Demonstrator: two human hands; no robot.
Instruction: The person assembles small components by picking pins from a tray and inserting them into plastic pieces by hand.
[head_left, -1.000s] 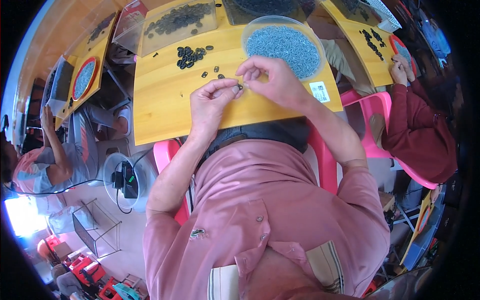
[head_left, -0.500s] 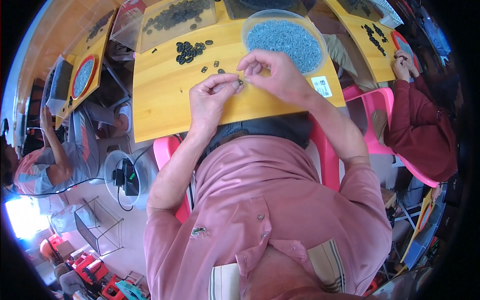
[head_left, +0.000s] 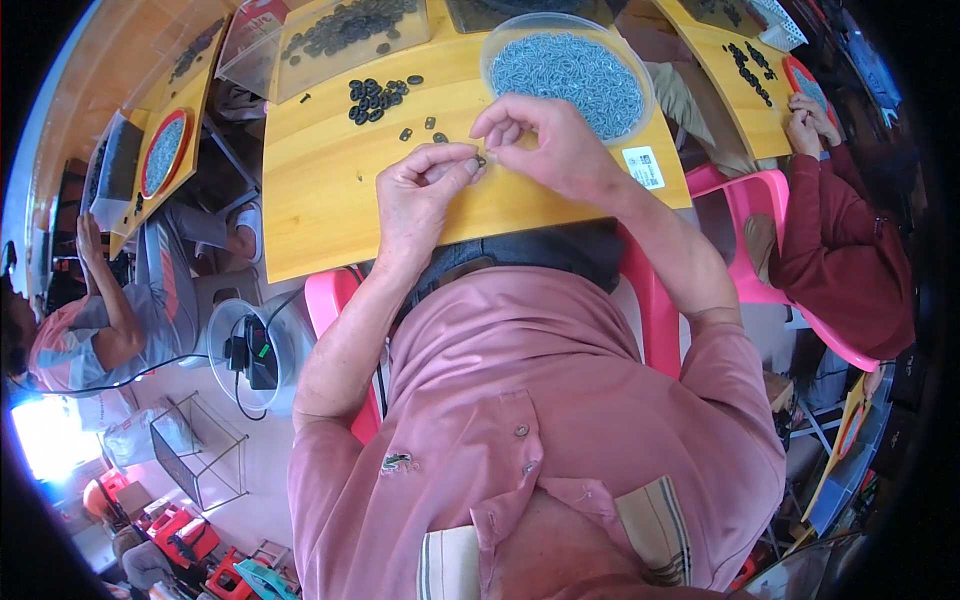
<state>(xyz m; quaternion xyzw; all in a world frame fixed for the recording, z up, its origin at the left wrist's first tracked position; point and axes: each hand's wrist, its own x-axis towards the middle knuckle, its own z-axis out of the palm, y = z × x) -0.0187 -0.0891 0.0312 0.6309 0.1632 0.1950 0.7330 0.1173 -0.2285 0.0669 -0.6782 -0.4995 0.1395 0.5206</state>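
My left hand [head_left: 425,195] is closed in a pinch over the yellow table [head_left: 330,210], with a small dark piece [head_left: 482,160] at its fingertips. Close to that piece, my right hand [head_left: 550,150] has its thumb and fingers pressed together; whatever they hold is too small to make out. Just beyond the left hand lie a few loose black oval pieces [head_left: 430,123], and farther left is a heap of similar black oval pieces [head_left: 372,100]. Behind my right hand stands a round clear tub [head_left: 486,70] full of small silvery screws [head_left: 565,85].
A clear bin [head_left: 425,30] with many black pieces stands at the table's far left. A white label [head_left: 643,168] is stuck near the right edge. Co-workers sit at yellow tables on both sides. A clear bucket [head_left: 285,350] with black adapters stands on the floor.
Both hands stay together in nearly the same pose, with only slight finger movement. The view has shifted very slightly.
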